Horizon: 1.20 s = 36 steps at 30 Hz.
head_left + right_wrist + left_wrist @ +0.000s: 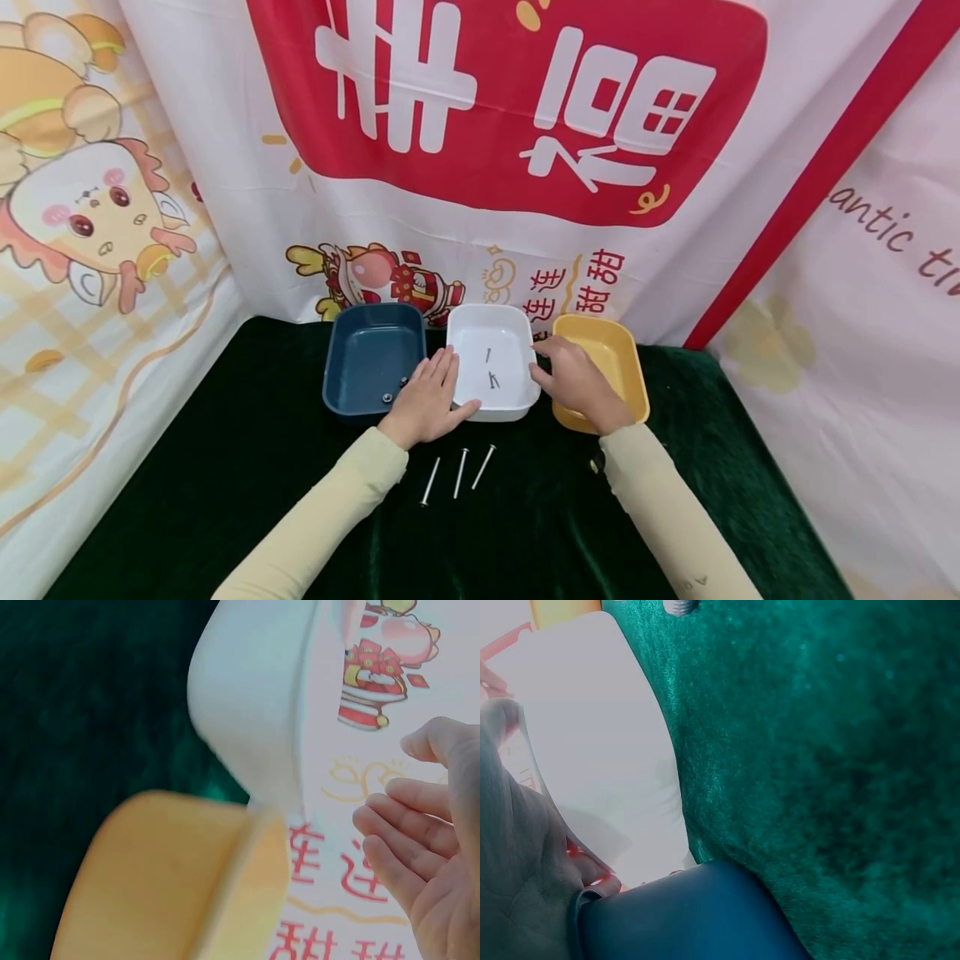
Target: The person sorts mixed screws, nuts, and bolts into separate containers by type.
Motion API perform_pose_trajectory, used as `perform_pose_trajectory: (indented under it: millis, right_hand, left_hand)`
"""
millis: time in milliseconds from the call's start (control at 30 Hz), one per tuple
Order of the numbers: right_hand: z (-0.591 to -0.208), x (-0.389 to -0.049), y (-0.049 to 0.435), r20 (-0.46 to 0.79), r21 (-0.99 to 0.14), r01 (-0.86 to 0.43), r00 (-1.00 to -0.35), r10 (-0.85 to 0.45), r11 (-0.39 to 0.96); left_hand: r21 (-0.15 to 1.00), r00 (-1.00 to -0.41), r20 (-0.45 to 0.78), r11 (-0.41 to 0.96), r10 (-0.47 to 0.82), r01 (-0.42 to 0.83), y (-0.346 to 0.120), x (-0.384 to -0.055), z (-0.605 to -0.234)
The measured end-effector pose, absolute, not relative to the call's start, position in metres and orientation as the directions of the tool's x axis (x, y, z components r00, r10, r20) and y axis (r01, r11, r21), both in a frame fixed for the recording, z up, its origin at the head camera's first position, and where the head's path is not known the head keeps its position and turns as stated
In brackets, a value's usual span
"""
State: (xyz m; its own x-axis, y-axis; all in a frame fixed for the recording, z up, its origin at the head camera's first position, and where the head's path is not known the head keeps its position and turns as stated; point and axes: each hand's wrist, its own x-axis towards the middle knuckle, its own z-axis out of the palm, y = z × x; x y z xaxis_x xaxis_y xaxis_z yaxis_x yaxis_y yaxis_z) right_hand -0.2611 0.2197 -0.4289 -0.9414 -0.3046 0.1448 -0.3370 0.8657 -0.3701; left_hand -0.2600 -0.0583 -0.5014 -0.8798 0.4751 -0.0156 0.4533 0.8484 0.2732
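- Touching white tray (pixel 487 321) to the right with straight-fingered left grip (pixel 426 400).
- Flanking screws (pixel 492 381) inside with both grips.
- Holding nothing in loose-fingered right grip (pixel 581 379), over yellow tray (pixel 637 392).

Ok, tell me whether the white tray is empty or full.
Not empty, but far from full: a few small screws lie in the white tray, most of its floor bare.

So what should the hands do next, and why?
Perhaps the right hand should pinch the right rim of the white tray: that hand looks open close by, and the left hand is at the opposite side, so together they could steady it.
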Motion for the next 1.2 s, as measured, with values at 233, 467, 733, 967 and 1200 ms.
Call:
perform_pose_trajectory:
  millis: [233,467,733,967,1200]
  right_hand:
    - [-0.421,-0.243,0.260,0.081,-0.336,-0.274,-0.962,-0.262,0.901]
    - [-0.420,-0.230,0.297,-0.058,-0.269,-0.137,-0.986,-0.158,0.953]
    - [-0.439,-0.220,0.334,-0.018,-0.235,-0.153,-0.987,-0.161,0.960]
    - [-0.465,-0.215,0.361,-0.032,-0.235,-0.103,-0.993,-0.113,0.967]
    - [-0.486,-0.212,0.366,-0.028,-0.240,-0.076,-0.996,-0.085,0.968]
  left_hand:
    - [0.276,-0.882,-0.029,0.852,0.470,0.445,-0.059,-0.260,-0.500]
    - [0.268,-0.881,-0.030,0.853,0.473,0.448,-0.059,-0.261,-0.501]
    - [0.276,-0.880,-0.034,0.851,0.474,0.447,-0.059,-0.261,-0.502]
    - [0.275,-0.878,-0.028,0.848,0.478,0.453,-0.058,-0.260,-0.501]
    - [0.270,-0.881,-0.018,0.850,0.474,0.452,-0.058,-0.259,-0.500]
